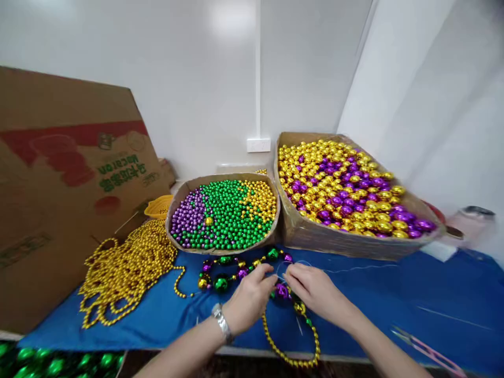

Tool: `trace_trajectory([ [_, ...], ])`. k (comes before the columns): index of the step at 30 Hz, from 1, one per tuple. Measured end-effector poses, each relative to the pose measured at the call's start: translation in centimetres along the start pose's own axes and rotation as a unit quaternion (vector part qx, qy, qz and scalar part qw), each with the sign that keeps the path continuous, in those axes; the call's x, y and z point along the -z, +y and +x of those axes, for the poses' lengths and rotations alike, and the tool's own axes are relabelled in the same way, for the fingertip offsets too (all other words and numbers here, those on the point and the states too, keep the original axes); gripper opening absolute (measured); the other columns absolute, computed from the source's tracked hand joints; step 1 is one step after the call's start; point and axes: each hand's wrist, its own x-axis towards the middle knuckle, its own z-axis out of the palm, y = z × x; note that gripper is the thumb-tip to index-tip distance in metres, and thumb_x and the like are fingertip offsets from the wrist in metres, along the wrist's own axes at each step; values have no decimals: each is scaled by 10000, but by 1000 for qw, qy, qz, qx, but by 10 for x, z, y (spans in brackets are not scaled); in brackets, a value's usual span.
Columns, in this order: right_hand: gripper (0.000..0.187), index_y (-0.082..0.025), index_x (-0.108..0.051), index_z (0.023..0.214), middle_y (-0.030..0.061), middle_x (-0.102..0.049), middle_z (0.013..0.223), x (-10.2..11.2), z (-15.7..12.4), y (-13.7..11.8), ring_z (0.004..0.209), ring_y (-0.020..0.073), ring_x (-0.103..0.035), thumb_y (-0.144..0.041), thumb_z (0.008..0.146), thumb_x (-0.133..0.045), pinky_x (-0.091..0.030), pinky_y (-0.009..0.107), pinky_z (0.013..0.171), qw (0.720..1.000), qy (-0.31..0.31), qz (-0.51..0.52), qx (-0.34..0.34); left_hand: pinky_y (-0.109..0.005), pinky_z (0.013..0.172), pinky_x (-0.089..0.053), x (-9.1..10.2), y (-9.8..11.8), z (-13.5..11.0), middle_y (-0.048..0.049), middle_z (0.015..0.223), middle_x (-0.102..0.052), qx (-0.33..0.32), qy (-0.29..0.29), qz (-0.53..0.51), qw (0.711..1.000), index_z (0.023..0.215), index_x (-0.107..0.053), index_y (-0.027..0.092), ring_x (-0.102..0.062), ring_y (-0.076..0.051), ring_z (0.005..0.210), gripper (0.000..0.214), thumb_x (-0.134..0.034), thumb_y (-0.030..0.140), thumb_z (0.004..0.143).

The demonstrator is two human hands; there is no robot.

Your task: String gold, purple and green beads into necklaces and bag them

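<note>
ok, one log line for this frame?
left hand: fingertips at pale thread | right hand: fingertips at same thread, beside left | bead strand: by hands, on blue cloth | pink-handled scissors: right side, unheld

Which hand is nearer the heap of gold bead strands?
Left. The left hand is to the right of the heap of gold bead strands, apart from it; the right hand is farther right, beyond the left hand.

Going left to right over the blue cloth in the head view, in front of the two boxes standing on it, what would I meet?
Heap of gold bead strands → silver wristwatch → left hand → right hand → pink-handled scissors. Strung beads overlap the hands, so they're left out.
</note>
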Motion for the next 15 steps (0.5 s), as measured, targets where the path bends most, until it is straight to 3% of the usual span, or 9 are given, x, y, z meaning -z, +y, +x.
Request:
trace_trajectory([
  [4, 304, -204, -421, 679, -7, -523, 668, 1, 2, -3, 626, 127, -489, -299, 950, -322, -328, 239, 578, 1000, 0, 9, 9, -313, 791, -484, 10, 2, 10, -89, 1019, -595, 28, -37, -174, 984, 949, -711, 209, -582, -200, 921, 205, -582, 300, 818],
  [8, 308, -206, -430, 684, 0, -530, 671, 1, 4, -3, 633, 131, -495, -308, 949, -313, -338, 236, 578, 1000, 10, 16, 8, -268, 639, -489, 10, -1, 11, -93, 1052, -556, 86, -73, -356, 928, 919, -713, 175, -579, -124, 702, 259, -590, 376, 811],
  [13, 308, -205, -448, 691, 4, -541, 686, 2, 7, -3, 638, 133, -496, -310, 948, -315, -344, 239, 593, 1000, 18, 21, 14, -273, 656, -466, 9, 0, 13, -92, 1035, -563, 121, -92, -508, 847, 901, -703, 147, -571, -131, 716, 314, -545, 411, 836],
  [15, 305, -204, -453, 689, 6, -536, 683, 1, 9, -4, 634, 134, -494, -312, 944, -325, -345, 244, 597, 999, 20, 21, 17, -259, 622, -453, 10, 3, 16, -85, 959, -581, 124, -84, -505, 850, 864, -695, 130, -562, -140, 712, 322, -552, 416, 829],
])
